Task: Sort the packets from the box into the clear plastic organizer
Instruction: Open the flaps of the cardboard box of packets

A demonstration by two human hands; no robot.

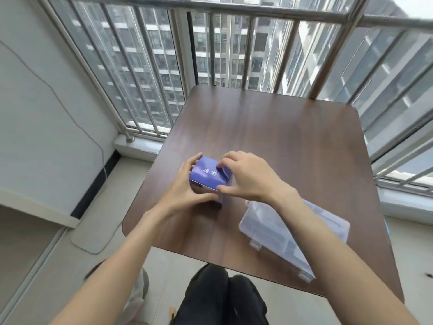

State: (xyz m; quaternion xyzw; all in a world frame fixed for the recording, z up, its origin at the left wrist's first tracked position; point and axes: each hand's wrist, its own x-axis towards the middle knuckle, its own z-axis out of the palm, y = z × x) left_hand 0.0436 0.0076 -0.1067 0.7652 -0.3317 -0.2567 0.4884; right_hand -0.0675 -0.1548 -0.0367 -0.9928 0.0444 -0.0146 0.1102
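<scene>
Purple box point(209, 178) about to be opened

Left hand point(187, 191) grips its near-left corner; right hand point(248, 177) fingers pinch the top flap. Clear plastic organizer point(281, 231), lid closed, lies just behind the right wrist.

Both bare forearms reach forward. The left hand point(187, 184) curls its fingers and thumb around something from the left; the right hand point(246, 177) pinches it from the right, wrist bent.
</scene>
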